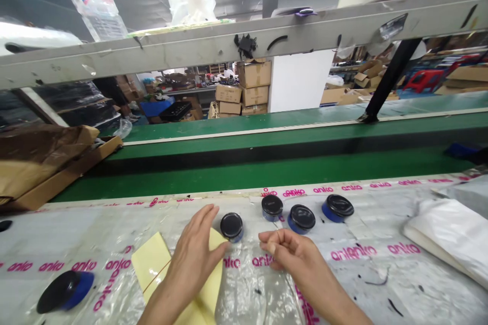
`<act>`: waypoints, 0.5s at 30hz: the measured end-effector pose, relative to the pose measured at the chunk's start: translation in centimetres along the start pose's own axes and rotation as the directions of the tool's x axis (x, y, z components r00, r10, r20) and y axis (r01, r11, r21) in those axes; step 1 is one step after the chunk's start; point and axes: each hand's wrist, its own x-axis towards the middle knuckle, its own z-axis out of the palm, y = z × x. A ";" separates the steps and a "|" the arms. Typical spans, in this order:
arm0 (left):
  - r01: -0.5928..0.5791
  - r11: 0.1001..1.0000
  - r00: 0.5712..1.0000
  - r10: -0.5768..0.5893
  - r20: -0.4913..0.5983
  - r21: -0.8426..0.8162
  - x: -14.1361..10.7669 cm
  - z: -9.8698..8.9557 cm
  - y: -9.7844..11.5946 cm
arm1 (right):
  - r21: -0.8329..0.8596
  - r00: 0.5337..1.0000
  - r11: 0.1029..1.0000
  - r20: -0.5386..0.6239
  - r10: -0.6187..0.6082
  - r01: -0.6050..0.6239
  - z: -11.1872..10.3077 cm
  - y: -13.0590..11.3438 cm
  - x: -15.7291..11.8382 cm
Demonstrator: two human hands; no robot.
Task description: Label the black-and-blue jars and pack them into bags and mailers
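My left hand point(196, 251) is open over yellow sheets point(152, 259), thumb apart from its fingers. Just right of its fingertips stands a round blue piece with a glossy black top point(232, 225); I cannot tell whether they touch. My right hand point(295, 254) is closed in a loose pinch, apart from that piece. Whatever its fingers may hold is hidden. Behind it stand three similar black-topped blue pieces: one at the left point(272, 206), one in the middle point(301, 217) and one at the right point(337, 207). Another blue-and-black piece point(65, 290) lies tilted at the lower left.
Clear plastic with pink "anko" lettering point(403, 249) covers the worktop. Beyond runs a green conveyor point(213, 175), under a grey shelf beam point(183, 51) bearing a plastic bottle point(93, 0). An open cardboard box point(87, 167) is at left, a white bag point(453, 238) at right.
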 end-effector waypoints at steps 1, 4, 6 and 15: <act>-0.014 0.998 0.998 0.017 0.061 -0.057 0.7 0.0 0.2 | 0.003 1.000 1.000 0.003 -0.011 0.011 0.0 0.0 0.0; 0.003 0.981 0.977 0.039 0.210 -0.196 2.6 0.0 0.7 | -0.007 1.000 1.000 0.003 -0.012 0.012 -0.2 0.2 -0.2; 0.020 0.971 0.969 0.040 0.245 -0.240 3.3 0.2 0.7 | -0.020 1.000 1.000 -0.003 -0.004 0.004 -0.5 0.3 -0.3; -0.101 0.909 0.939 0.221 0.263 -0.404 4.8 0.3 1.6 | -0.029 0.999 0.999 0.003 -0.045 0.045 -0.9 0.4 -0.5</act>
